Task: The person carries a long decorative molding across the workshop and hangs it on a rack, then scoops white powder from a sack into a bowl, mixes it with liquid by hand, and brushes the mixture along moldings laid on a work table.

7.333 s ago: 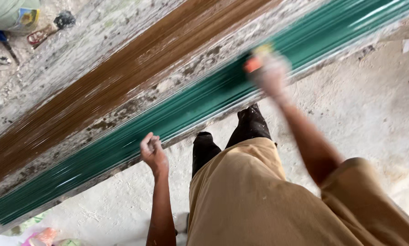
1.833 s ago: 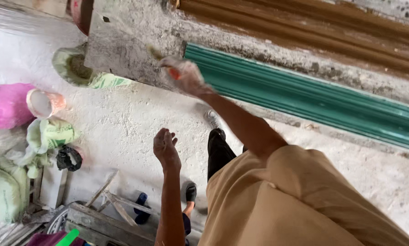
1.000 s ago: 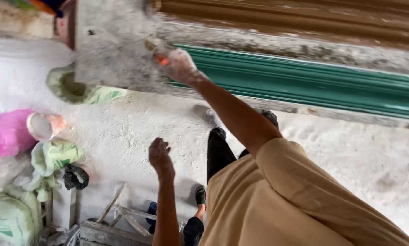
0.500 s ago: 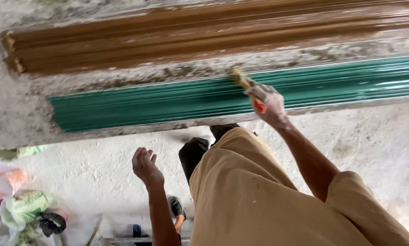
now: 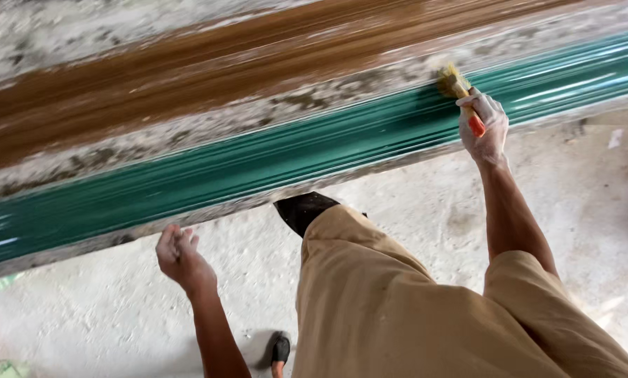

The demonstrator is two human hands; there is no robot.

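Head view, looking down along the person's own body.

Item: paintbrush, orange handle, pale yellowish bristles. Held in the right hand, whose fingers are wrapped tight around the handle. Bristles rest against the upper edge of the green moulding, at its right-hand part.

Item: green moulding, a long ribbed strip, glossy, running slantwise across the frame from lower left to upper right. It lies on a rough grey work slab, whose surface is pale and speckled.

Item: brown moulding, a second long strip, parallel to the green one and farther from the person, with a bare band of the slab between them.

Item: left hand, empty, fingers loosely curled inward, hanging just below the near edge of the slab; whether it touches that edge cannot be told.

Item: tan garment, covering the person's front. A dark shoe shows past it, on the pale concrete floor.
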